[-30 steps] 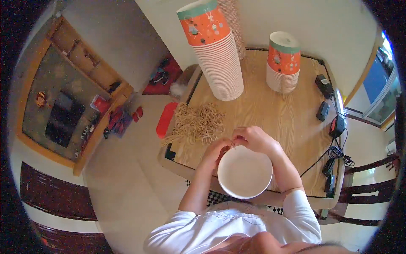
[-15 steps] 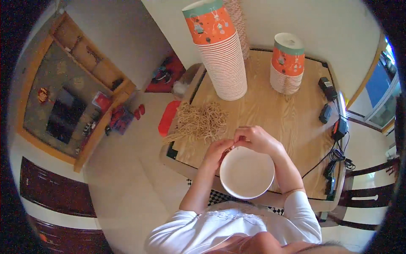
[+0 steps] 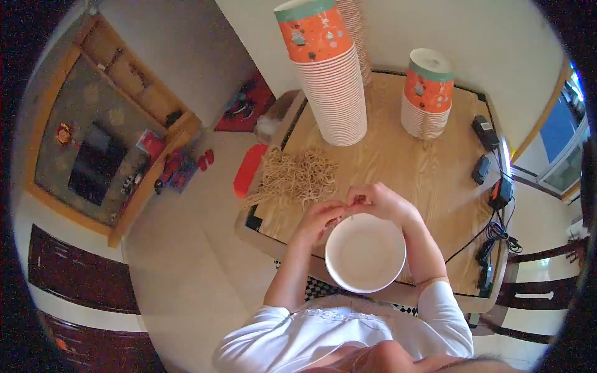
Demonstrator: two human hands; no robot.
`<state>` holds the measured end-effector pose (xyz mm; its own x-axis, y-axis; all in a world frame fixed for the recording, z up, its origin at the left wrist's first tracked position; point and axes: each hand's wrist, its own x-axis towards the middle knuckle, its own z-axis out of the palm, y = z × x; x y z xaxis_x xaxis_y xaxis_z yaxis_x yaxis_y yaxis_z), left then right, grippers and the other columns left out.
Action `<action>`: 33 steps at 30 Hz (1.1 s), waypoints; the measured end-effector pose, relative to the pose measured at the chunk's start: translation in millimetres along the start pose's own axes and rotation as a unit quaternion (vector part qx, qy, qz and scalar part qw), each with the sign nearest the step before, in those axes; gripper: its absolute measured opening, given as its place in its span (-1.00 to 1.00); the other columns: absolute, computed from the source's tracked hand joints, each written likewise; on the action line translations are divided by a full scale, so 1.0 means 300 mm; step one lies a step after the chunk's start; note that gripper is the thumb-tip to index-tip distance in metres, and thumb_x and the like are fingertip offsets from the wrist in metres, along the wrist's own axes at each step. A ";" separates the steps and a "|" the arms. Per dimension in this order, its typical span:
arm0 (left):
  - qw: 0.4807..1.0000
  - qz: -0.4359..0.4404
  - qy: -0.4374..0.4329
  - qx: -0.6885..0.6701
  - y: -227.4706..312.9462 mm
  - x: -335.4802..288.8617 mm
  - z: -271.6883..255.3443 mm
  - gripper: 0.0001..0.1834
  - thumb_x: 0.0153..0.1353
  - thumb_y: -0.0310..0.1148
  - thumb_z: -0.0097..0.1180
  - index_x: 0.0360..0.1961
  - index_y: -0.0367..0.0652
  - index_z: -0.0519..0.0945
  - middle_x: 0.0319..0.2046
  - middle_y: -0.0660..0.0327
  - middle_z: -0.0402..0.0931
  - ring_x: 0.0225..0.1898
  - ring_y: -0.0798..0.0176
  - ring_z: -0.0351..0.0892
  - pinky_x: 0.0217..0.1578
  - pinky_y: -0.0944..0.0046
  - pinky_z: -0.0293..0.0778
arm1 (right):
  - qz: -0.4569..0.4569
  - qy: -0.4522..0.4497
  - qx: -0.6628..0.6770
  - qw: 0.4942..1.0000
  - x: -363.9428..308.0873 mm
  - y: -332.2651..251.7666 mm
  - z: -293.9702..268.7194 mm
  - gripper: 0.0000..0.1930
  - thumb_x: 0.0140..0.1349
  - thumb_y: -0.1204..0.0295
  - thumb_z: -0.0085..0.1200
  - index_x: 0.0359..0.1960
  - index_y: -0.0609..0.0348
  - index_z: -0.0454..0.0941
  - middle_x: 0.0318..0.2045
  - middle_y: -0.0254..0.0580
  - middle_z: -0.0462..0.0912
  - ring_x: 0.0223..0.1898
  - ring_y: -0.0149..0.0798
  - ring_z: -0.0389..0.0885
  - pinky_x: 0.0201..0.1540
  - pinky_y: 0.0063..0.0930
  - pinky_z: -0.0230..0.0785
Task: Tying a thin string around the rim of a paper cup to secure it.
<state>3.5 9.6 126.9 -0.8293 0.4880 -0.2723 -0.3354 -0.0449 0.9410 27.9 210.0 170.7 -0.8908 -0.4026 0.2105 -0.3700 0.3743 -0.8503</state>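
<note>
A white paper bucket [image 3: 365, 255] stands at the table's near edge, its open mouth turned up toward me and the inside bare. At its far left rim, my left hand [image 3: 321, 221] has its fingers closed, thumb side toward the rim. My right hand [image 3: 378, 202] reaches over the far rim, and its bent fingers pinch close to the left fingertips. What lies between the fingertips is too small to make out. Just beyond my left hand is a loose heap of tan twisted cords [image 3: 298, 176].
A tall stack of nested orange and green paper buckets [image 3: 333, 93] rises at the back, a shorter stack [image 3: 428, 93] to its right. Black power adapters [image 3: 484, 132] and cables [image 3: 495, 231] line the right table edge. A red stool [image 3: 249, 171] stands left, a dark chair [image 3: 541, 289] right.
The view has shifted slightly. My hands stay together at the bucket's far rim, with the fingers moving a little; the bucket keeps its place before me.
</note>
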 end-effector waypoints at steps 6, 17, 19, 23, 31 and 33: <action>0.998 -0.006 -0.052 -0.026 -0.023 0.044 -0.019 -0.82 0.12 -0.38 0.15 -0.26 -0.21 0.59 -0.37 0.34 0.51 -0.40 0.50 0.42 -0.36 0.52 0.34 | -0.001 -0.029 0.042 0.999 0.015 0.054 0.001 -0.82 0.05 0.38 0.20 -0.36 0.16 0.51 -0.51 -0.27 0.59 -0.46 -0.38 0.52 -0.38 -0.46 0.33; 0.997 0.008 0.020 -0.071 -0.069 0.056 -0.028 -0.79 0.18 -0.33 0.12 -0.18 -0.17 0.53 -0.39 0.32 0.50 -0.38 0.47 0.44 -0.35 0.48 0.37 | 0.064 -0.009 0.072 0.995 0.025 0.048 0.022 -0.81 0.10 0.37 0.17 -0.36 0.18 0.46 -0.52 -0.29 0.56 -0.42 -0.42 0.50 -0.37 -0.49 0.33; 0.997 0.009 0.026 -0.071 -0.063 0.055 -0.028 -0.80 0.19 -0.32 0.12 -0.20 -0.16 0.53 -0.40 0.32 0.51 -0.39 0.46 0.45 -0.35 0.48 0.38 | 0.043 -0.011 0.073 0.996 0.028 0.060 0.031 -0.80 0.10 0.37 0.17 -0.35 0.18 0.43 -0.52 -0.30 0.53 -0.42 -0.43 0.48 -0.37 -0.50 0.32; 0.997 0.027 0.039 -0.059 -0.035 0.037 -0.012 -0.82 0.18 -0.33 0.13 -0.23 -0.15 0.54 -0.42 0.32 0.52 -0.41 0.46 0.47 -0.35 0.47 0.39 | 0.025 -0.013 0.053 0.998 0.035 0.101 0.052 -0.72 0.09 0.27 0.19 -0.31 0.17 0.44 -0.46 -0.20 0.57 -0.39 -0.27 0.55 -0.34 -0.36 0.38; 0.994 0.077 0.074 0.012 -0.027 -0.001 0.036 -0.87 0.19 -0.36 0.11 -0.29 -0.18 0.54 -0.41 0.32 0.52 -0.40 0.48 0.48 -0.38 0.48 0.40 | 0.046 -0.027 0.076 0.996 0.042 0.103 0.061 -0.73 0.08 0.30 0.19 -0.29 0.15 0.41 -0.45 -0.18 0.58 -0.38 -0.28 0.55 -0.32 -0.36 0.39; 0.993 0.082 0.078 -0.026 -0.025 -0.007 0.050 -0.88 0.19 -0.36 0.11 -0.31 -0.18 0.54 -0.42 0.33 0.51 -0.42 0.49 0.47 -0.39 0.50 0.39 | 0.035 -0.024 0.096 0.994 0.039 0.131 0.068 -0.75 0.08 0.33 0.18 -0.29 0.15 0.41 -0.46 -0.19 0.57 -0.39 -0.29 0.54 -0.33 -0.37 0.39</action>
<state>14.4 22.2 123.4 -0.9326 0.3296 -0.1470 -0.2085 -0.1597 0.9649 8.3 203.1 130.1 -0.8968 -0.4234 0.1284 -0.2466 0.2373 -0.9396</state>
